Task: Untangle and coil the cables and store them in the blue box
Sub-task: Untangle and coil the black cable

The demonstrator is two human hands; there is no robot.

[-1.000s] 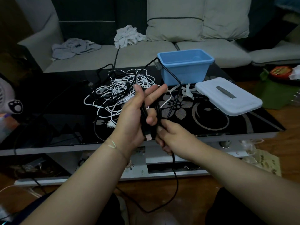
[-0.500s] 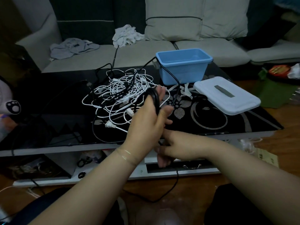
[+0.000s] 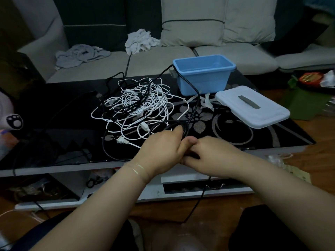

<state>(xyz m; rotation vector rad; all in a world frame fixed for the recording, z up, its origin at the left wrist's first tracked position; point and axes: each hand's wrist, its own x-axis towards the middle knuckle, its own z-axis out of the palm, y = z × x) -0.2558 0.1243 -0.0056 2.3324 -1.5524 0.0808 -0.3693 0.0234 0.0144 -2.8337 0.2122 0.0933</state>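
At the near desk [image 3: 54,167] edge both hands meet over a black cable [image 3: 196,98]. Left hand [image 3: 161,149]: fingers curled around a small coil of it, loops showing above the knuckles, evidently held there to keep the turns from springing apart. Right hand [image 3: 213,156]: fingers curled, pinching the same cable just beside the left thumb, judged to be feeding the next turn. One slack length hangs from the hands toward the floor; another runs up across the desk past the box [image 3: 203,82], so much remains uncoiled.

Beyond the hands, the white cables [image 3: 137,107] lie in a tangle at mid-desk, with dark leads threaded through; untouched.

Further right, the lid [image 3: 252,107] lies flat beside the box, leaving the box open for loading. Nothing shows inside the box.

Behind, a sofa [image 3: 163,60] carries crumpled cloths [image 3: 139,41].
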